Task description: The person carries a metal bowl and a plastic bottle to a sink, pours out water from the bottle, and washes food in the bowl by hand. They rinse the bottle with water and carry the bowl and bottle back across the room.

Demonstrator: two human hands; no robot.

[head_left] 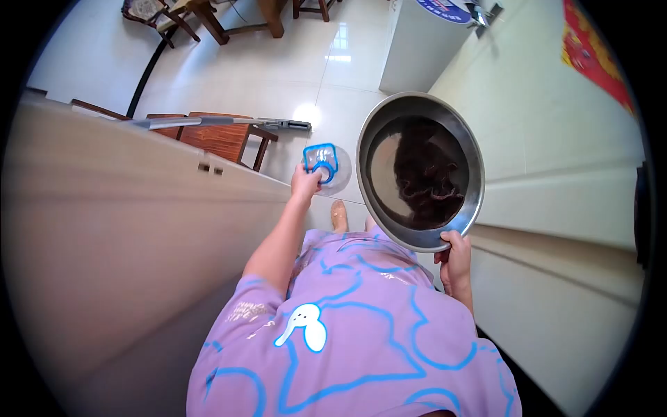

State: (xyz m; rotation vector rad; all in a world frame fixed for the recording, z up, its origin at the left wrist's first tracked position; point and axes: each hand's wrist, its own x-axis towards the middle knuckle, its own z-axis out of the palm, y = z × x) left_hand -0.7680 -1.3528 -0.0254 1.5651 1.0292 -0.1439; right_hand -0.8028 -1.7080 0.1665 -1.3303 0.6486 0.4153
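Observation:
My left hand is closed on a clear plastic container with a blue rim and a blue ring, held out in front over the floor. On the right, my right hand grips the near edge of a large round metal basin, its thumb over the rim. Dark liquid lies in the basin, with reflections on its surface. The basin and the container are apart.
A wooden stool and a grey pole with a flat head are at the left, beyond a pale wall or panel. Wooden furniture stands farther off. A white cabinet is at the upper right.

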